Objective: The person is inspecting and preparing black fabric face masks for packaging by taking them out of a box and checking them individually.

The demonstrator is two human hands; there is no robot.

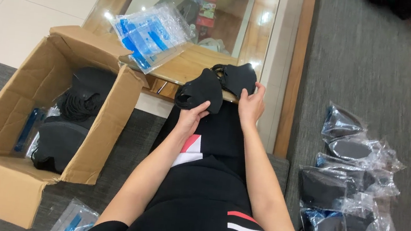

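Both hands grasp black masks: left hand [190, 119], right hand [251, 107], clear blue-printed bags [150, 35] beyond

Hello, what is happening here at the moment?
A seated person holds black fabric face masks over the lap: the left hand grips one black mask, and the right hand holds another black mask. An open brown cardboard box with more black masks stands to the left. Masks sealed in clear plastic bags lie on the grey carpet to the right.
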